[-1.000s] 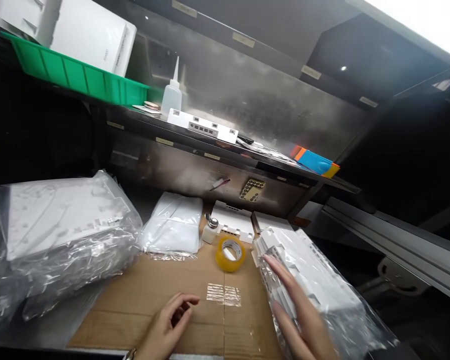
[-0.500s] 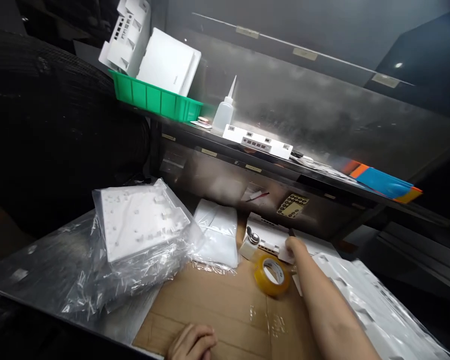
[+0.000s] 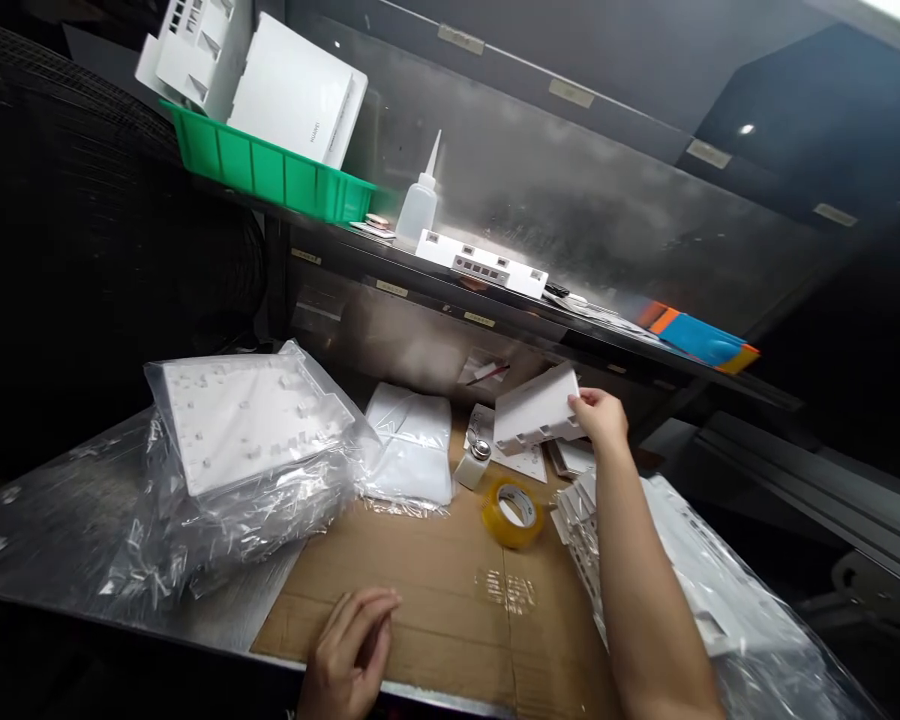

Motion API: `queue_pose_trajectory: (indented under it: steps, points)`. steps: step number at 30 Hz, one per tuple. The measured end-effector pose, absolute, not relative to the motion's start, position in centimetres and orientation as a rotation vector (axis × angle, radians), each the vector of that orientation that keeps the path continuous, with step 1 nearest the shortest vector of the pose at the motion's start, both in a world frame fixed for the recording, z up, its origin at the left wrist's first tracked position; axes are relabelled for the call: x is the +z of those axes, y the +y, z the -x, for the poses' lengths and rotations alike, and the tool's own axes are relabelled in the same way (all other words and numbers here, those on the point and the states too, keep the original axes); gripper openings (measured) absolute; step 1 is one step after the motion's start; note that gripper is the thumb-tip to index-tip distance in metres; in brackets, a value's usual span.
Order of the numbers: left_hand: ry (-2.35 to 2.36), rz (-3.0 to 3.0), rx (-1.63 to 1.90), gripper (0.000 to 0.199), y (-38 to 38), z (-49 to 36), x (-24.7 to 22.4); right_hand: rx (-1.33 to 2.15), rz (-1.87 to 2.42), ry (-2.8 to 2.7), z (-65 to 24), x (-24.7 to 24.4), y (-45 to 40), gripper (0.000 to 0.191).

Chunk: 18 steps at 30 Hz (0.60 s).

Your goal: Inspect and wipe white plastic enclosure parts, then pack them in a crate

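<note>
My right hand [image 3: 600, 415] grips a white plastic housing [image 3: 536, 408] by its right end, thumb in front, and holds it tilted above the back of the work surface. Below that housing lies a flat white panel with small holes [image 3: 523, 462]. A small pump bottle with a metal top [image 3: 474, 463] and a roll of yellow tape [image 3: 513, 513] stand close by on the cardboard sheet [image 3: 412, 580]. At the front edge, my left hand [image 3: 352, 645] rests loosely curled, with a gap between thumb and fingers and nothing in it.
Bagged white panels [image 3: 251, 420] are piled at left, beside flat clear bags [image 3: 409, 440]. More white housings [image 3: 690, 560] lie at right under my forearm. The shelf above carries a green bin [image 3: 270, 170], a nozzle bottle [image 3: 418, 208], a white ported housing [image 3: 481, 265] and a blue-orange item [image 3: 701, 338].
My right hand has raised the white housing from the back of the surface and tilted it. My left hand has come further into view. The camera view has shifted.
</note>
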State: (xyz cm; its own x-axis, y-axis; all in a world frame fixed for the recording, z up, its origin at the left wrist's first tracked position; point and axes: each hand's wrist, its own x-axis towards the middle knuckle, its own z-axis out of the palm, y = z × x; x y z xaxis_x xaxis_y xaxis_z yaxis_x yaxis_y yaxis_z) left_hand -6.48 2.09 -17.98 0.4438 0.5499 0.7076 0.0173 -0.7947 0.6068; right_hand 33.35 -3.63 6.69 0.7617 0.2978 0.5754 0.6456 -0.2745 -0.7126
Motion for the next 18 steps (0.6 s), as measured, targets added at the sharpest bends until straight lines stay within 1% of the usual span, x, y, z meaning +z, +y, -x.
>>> queue_pose_trajectory:
  steps: [2,4,5,7,9,11,14,16,18]
  points:
    - [0.613,-1.947,1.241,0.03,2.2,6.3,-17.5,-0.426,1.812,-0.654,-31.4,7.1,-6.3,0.041]
    - [0.697,-1.629,1.161,0.038,2.4,5.8,-15.9,-0.43,1.705,-0.602,-28.5,6.6,-9.4,0.049]
    - [0.697,-1.477,1.135,0.044,2.5,5.4,-14.7,-0.401,1.625,-0.582,-26.8,6.2,-10.9,0.05]
    - [0.615,-1.246,1.085,0.054,2.9,4.6,-11.7,-0.198,1.385,-0.547,-23.4,4.9,-13.4,0.048]
    - [0.455,-1.083,1.002,0.057,3.7,3.9,-8.8,0.091,1.19,-0.489,-20.4,3.2,-14.8,0.046]
    - [0.306,-0.898,0.838,0.054,4.5,3.6,-7.0,0.372,1.11,-0.408,-18.1,1.3,-15.4,0.045]
    - [0.191,-0.661,0.563,0.043,5.2,4.5,-6.6,0.724,1.066,-0.334,-15.6,-1.7,-15.6,0.042]
    - [0.182,-0.534,0.491,0.033,4.9,5.7,-6.7,0.852,1.042,-0.339,-14.4,-3.4,-15.7,0.041]
    - [0.261,-0.415,0.491,0.033,4.3,6.8,-6.4,0.861,1.053,-0.34,-13.4,-4.6,-16.0,0.043]
